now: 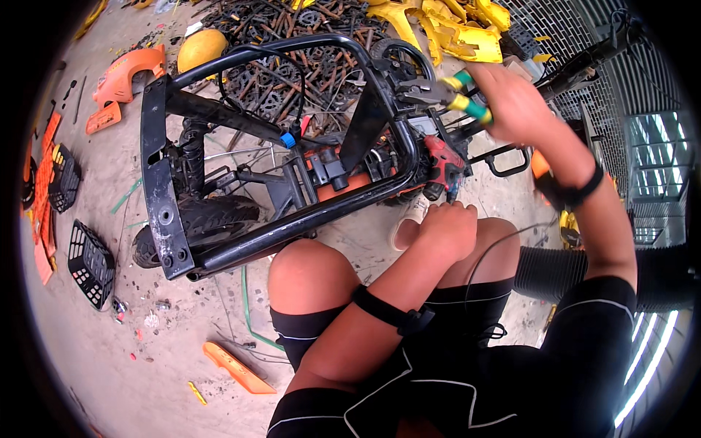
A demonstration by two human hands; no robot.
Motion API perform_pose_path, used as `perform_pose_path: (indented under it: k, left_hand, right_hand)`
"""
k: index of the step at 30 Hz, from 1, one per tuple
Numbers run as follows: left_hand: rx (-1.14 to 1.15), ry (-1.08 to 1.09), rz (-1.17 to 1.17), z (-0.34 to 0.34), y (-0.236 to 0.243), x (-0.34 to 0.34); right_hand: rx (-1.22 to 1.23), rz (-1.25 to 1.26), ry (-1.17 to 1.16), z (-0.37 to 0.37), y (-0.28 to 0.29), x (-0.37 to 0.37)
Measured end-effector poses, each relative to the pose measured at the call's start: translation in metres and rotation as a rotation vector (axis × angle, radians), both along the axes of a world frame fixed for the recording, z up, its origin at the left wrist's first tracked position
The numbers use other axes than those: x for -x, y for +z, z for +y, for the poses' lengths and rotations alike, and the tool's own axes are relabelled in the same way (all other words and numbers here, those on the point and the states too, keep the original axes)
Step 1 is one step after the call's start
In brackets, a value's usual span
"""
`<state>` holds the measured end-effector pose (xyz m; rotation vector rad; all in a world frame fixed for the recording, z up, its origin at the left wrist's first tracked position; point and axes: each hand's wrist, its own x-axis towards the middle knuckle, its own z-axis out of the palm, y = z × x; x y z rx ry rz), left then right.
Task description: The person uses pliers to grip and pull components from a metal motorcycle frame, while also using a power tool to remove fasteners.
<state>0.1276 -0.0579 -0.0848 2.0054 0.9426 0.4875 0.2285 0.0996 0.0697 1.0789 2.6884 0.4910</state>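
My right hand [509,102] is closed around the handles of pliers [467,107] with green and yellow grips. Their metal jaws reach left to the front end of a black tubular vehicle frame [321,212]. The hand is slightly blurred. My left hand [449,230] makes a closed fist between my knees, just below a red and black power drill [444,164]. A dark, bluish piece [453,191] stands between fist and drill; what the fingers hold is hidden. The drill lies against the frame's right side, close to black cables and fittings.
A black tyre [212,223] sits under the frame's left end. Behind lies a heap of rusty metal parts [270,80], with yellow panels [467,33] beyond. Orange panels [237,369], black plastic baskets [91,263] and green strips [252,314] are scattered on the floor.
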Motion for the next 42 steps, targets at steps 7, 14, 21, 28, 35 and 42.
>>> perform_pose_path:
  k: [7, 14, 21, 28, 35, 42]
  left_hand:
    - [0.009, -0.031, -0.001, -0.003, -0.007, -0.002]
    - [0.001, 0.005, -0.005, 0.002, -0.010, -0.012]
    - [-0.023, 0.012, -0.033, 0.000, -0.010, -0.007]
    - [-0.009, 0.013, -0.013, 0.001, -0.010, -0.009]
    - [0.010, -0.014, 0.014, -0.001, -0.011, -0.008]
    - [0.000, 0.013, 0.000, -0.001, -0.020, -0.018]
  right_hand:
    - [0.218, 0.147, -0.499, -0.107, 0.006, 0.034]
    - [0.112, 0.079, 0.039, 0.023, -0.006, -0.001]
    - [0.066, 0.042, 0.330, 0.092, -0.001, 0.049]
    - [0.116, 0.236, -0.015, 0.008, -0.013, 0.011]
    - [0.046, 0.261, -0.261, -0.072, -0.004, 0.015]
    - [-0.040, 0.138, 0.168, 0.019, 0.001, -0.003]
